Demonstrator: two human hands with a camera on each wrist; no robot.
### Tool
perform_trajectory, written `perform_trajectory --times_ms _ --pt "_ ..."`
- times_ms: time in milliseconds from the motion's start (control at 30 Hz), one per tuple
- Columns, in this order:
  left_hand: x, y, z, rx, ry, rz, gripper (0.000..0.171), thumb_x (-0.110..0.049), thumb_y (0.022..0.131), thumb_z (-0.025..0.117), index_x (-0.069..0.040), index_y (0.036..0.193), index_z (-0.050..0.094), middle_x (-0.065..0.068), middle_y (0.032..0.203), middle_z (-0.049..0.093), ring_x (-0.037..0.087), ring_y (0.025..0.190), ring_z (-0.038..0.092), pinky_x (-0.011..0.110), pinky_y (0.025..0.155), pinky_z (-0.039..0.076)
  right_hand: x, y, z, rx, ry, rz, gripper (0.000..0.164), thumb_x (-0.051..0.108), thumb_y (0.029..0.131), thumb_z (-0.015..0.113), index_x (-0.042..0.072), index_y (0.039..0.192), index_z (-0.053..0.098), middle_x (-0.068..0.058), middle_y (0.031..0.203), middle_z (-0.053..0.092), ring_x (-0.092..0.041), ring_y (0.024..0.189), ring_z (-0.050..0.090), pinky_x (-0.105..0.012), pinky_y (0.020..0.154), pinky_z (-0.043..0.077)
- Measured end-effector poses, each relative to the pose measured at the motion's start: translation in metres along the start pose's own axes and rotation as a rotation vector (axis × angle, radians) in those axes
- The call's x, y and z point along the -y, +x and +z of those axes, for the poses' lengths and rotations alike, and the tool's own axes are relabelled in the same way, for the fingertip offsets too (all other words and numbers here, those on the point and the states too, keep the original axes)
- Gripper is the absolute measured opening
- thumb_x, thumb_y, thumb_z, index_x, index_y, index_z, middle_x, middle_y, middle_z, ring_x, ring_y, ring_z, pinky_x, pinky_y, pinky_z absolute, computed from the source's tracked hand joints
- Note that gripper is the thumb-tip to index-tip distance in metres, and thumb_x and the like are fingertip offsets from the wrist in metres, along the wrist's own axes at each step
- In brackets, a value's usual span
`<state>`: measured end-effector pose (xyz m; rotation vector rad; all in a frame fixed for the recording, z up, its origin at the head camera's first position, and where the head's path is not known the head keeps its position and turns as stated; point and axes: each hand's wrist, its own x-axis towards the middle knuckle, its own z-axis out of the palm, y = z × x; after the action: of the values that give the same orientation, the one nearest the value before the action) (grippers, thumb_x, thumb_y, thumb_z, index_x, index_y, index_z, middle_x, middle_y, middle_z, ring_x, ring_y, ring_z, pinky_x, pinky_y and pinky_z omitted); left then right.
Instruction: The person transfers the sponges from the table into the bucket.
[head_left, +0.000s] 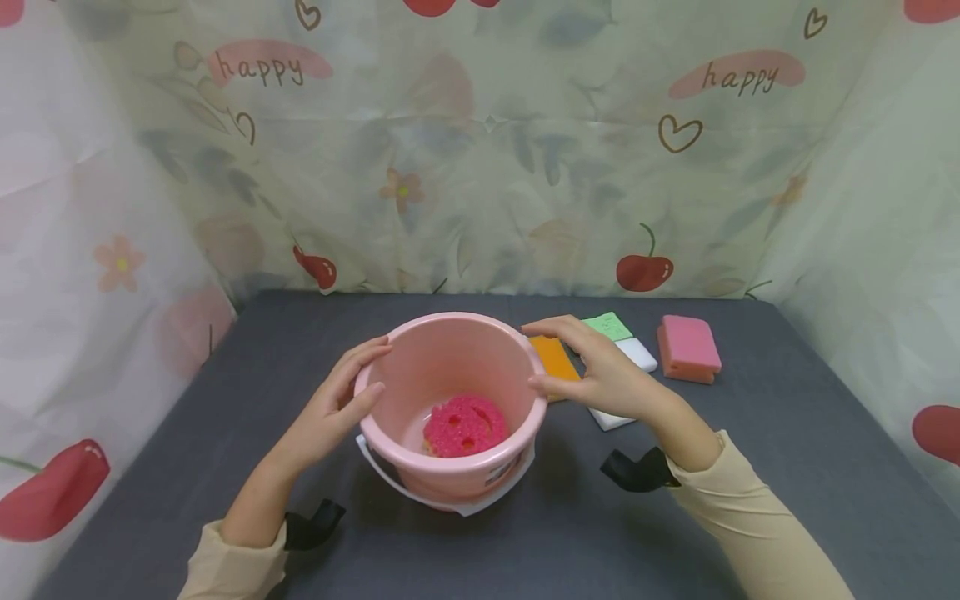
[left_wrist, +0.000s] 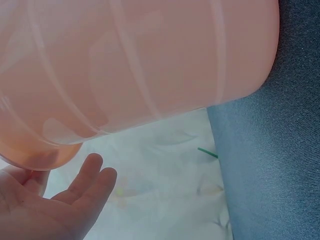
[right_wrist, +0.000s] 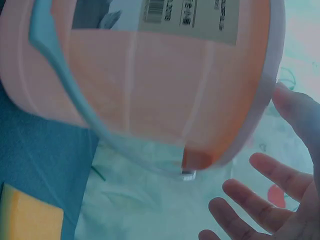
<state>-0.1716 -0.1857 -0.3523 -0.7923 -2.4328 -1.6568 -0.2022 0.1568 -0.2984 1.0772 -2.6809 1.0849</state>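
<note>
A pink plastic bucket (head_left: 450, 354) stands upright between the hands on the dark tabletop. In it lies a round, bright pink sponge (head_left: 467, 427) with holes in it. The bucket's pale handle (head_left: 390, 482) hangs down at the near side. At the left of the rim, my left hand (head_left: 333, 408) touches the bucket with its fingertips and thumb; two of its fingers stand clear of the wall in the left wrist view. My right hand (head_left: 615, 379) is at the right of the rim, thumb against it and the other fingers spread apart in the right wrist view.
Right of the bucket lie an orange sponge (head_left: 555, 360), a green one (head_left: 609, 326), a white one (head_left: 636, 354) and another white piece (head_left: 611, 419). A thick pink sponge block (head_left: 688, 346) stands farther right. Patterned curtains (head_left: 487, 167) enclose the dark table (head_left: 247, 400).
</note>
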Motion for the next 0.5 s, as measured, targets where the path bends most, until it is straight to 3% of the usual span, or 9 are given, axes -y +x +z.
perform_trajectory --times_ms 200,500 --pt "-0.001 0.000 0.000 -0.004 -0.013 0.007 0.046 -0.006 0.093 0.049 -0.005 0.138 0.039 0.012 0.150 0.027 -0.005 0.129 0.029 0.005 0.096 0.036 -0.014 -0.004 -0.004 -0.061 -0.017 -0.002 0.055 0.021 0.081 0.072 0.012 0.131 0.050 -0.008 0.132 0.052 -0.026 0.122 0.047 -0.053 0.099 0.042" --pt "0.000 0.000 0.001 -0.004 -0.011 0.007 0.046 -0.006 0.093 0.050 -0.004 0.138 0.039 0.011 0.150 0.027 -0.005 0.130 0.028 0.005 0.096 0.036 -0.045 -0.012 -0.013 -0.133 -0.028 0.083 0.055 0.020 0.084 0.069 0.011 0.134 0.047 -0.011 0.133 0.049 -0.028 0.118 0.047 -0.054 0.103 0.037"
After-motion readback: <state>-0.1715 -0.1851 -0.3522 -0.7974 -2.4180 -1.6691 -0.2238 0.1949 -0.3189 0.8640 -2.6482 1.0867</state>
